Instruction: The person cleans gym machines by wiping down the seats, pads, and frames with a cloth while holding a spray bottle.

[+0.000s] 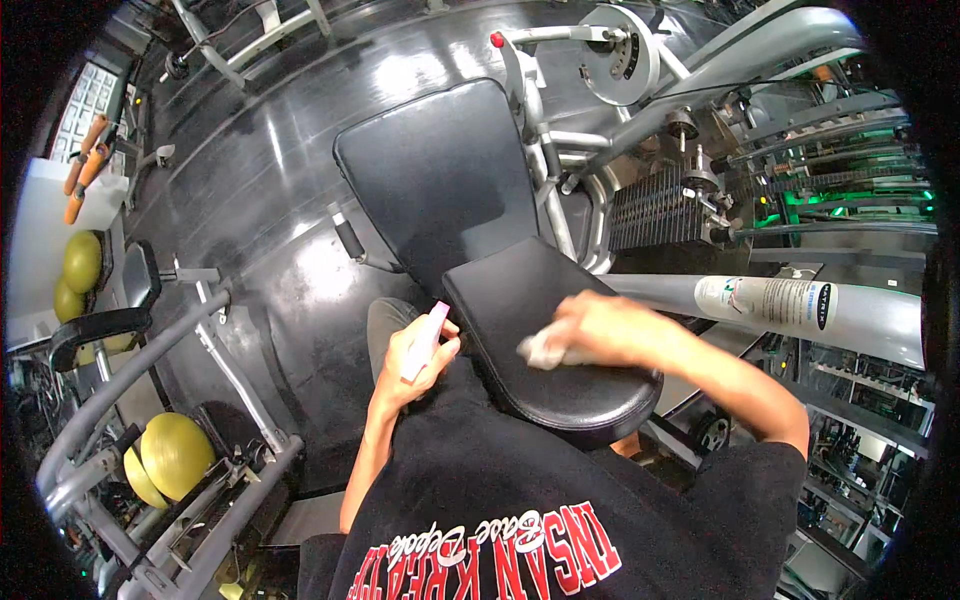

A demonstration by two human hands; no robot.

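Note:
My right hand [596,326] presses a whitish cloth [546,348] against the black padded backrest [517,289] of a leg exercise machine; hand and cloth are somewhat blurred. At the left of this pad, my left hand [415,356] holds a flat pink-and-white object [425,343], whose exact kind I cannot tell. Beyond both hands lies the machine's wide black seat pad [442,169], touching or close to the backrest. A black foam-covered handle [348,238] stands beside the seat on the left.
A grey machine tube [862,316] with a printed label runs off to the right. A weight stack [660,210] stands at the upper right. At the left are a tubular frame [127,390] and yellow exercise balls [176,456]. Dark glossy flooring [247,180] surrounds the machine.

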